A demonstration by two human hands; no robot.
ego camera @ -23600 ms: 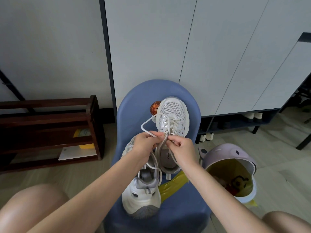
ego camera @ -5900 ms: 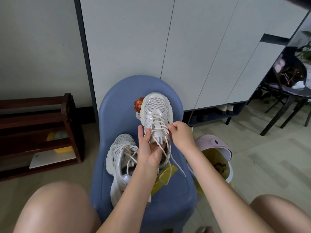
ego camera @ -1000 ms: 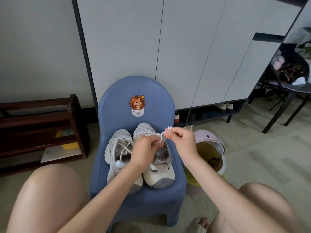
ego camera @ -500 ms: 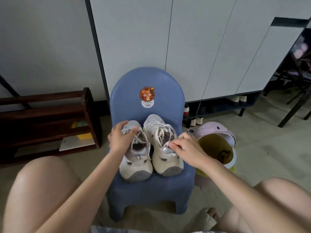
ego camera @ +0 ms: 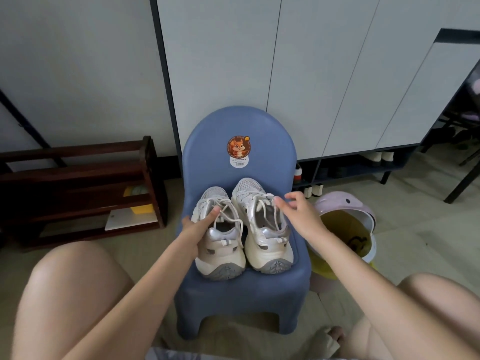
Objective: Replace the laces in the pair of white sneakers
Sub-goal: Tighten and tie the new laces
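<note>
Two white sneakers stand side by side, heels toward me, on the seat of a small blue chair point(ego camera: 241, 294). Both are laced with white laces. My left hand point(ego camera: 198, 226) holds the left sneaker point(ego camera: 220, 245) at its outer side, thumb lying on the laces near the tongue. My right hand point(ego camera: 298, 211) hovers over the outer edge of the right sneaker point(ego camera: 265, 229), fingers loosely spread and holding nothing, fingertips close to its laces.
A pink bin point(ego camera: 345, 229) with a yellow liner stands on the floor right of the chair. A dark wooden shoe rack point(ego camera: 78, 188) is at the left. White cabinet doors point(ego camera: 285, 74) rise behind the chair. My bare knees frame the bottom corners.
My right hand has let go of the right sneaker's laces and lifted off with fingers spread. My left hand slid back along the left sneaker's side. The shoes stay on the seat.
</note>
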